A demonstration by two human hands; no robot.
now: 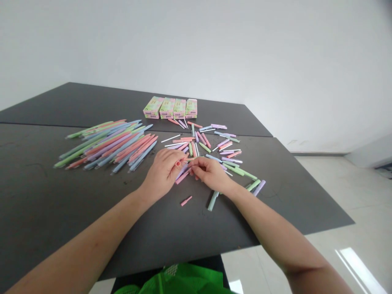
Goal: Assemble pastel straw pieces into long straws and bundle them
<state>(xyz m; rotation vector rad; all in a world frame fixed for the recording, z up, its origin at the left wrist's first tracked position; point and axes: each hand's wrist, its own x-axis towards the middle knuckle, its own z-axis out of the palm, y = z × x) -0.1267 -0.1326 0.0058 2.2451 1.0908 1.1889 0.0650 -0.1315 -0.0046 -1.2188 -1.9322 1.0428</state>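
My left hand (163, 169) is closed around a red pen barrel (178, 163), whose round open end faces me. Close beside it, my right hand (206, 169) pinches a thin stick-like pen part (189, 159); its far end reaches toward the left fingers. Under and beyond both hands lie scattered pen barrels and caps in pink, purple, green and blue, along with thin white refills (170, 138). A small pink pen piece (186, 201) lies by itself nearer to me. Right of it, a grey-green barrel (213, 201) sits by my right forearm.
A large pile of pastel pens (113, 145) lies to the left on the dark table (147, 232). Several pink-and-green boxes (168, 108) stand in a row at the back. A seam crosses the tabletop, and a white wall rises behind it.
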